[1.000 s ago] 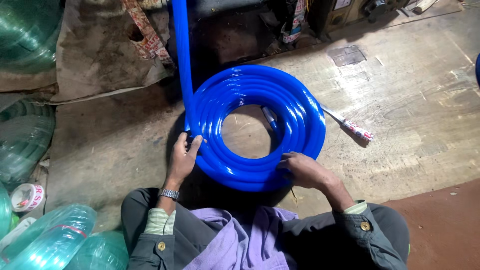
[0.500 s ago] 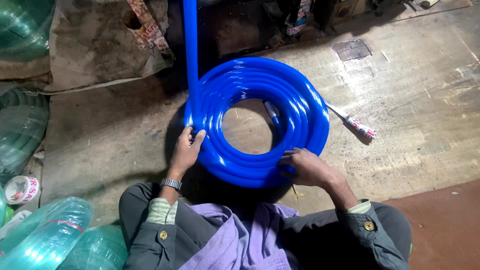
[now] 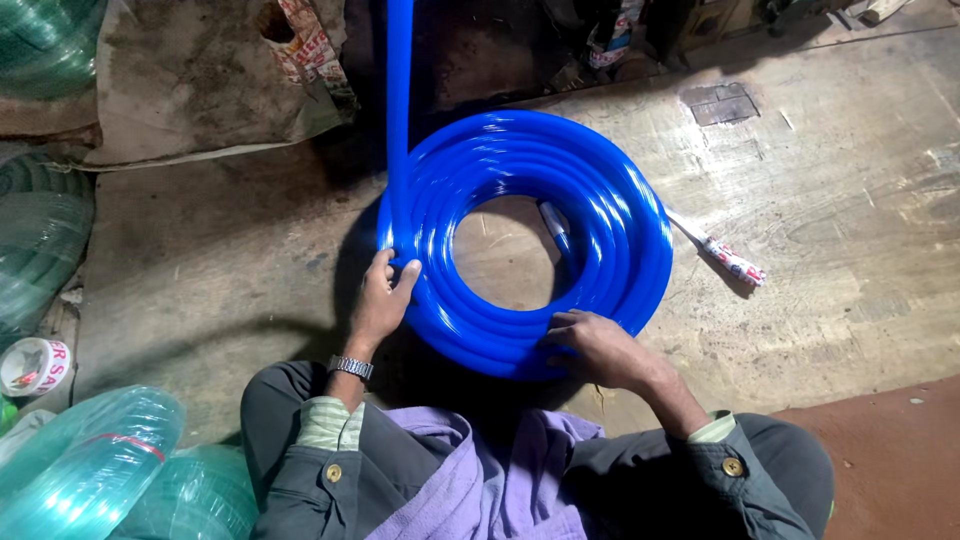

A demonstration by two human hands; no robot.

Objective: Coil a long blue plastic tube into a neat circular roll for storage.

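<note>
- Worn concrete floor [image 3: 820, 200], scuffed and dusty, carries everything; a dark wall base and clutter run along its far edge at 12 o'clock.
- At the centre lies a blue hose coil [image 3: 600, 200], flat on the floor, its open middle showing bare concrete.
- From the coil's 9 o'clock side a straight blue hose length [image 3: 400, 90] runs away toward 12 o'clock and out of view, so the loose run's long axis lies on the 6-to-12 line.
- Left hand [image 3: 380, 300] sits at the coil's 8 o'clock edge, just where that straight length meets the rings; its fingers [image 3: 405, 278] are curled against the outer turns, thumb side touching the hose, a wristwatch [image 3: 351, 367] on the wrist.
- Right hand [image 3: 600, 348] rests at the coil's 6 o'clock rim, fingers spread narrow and laid flat over the nearest turns, pressing rather than gripping round them.
- The left hand is the nearer one to the loose run; the right is well apart from it, across the coil's near arc.
- A thin wrapped stick [image 3: 725, 255] pokes out from under the coil at 3 o'clock.
- Green hose rolls [image 3: 100, 450] sit at 8 o'clock, a tape roll [image 3: 35, 365] beside them.
</note>
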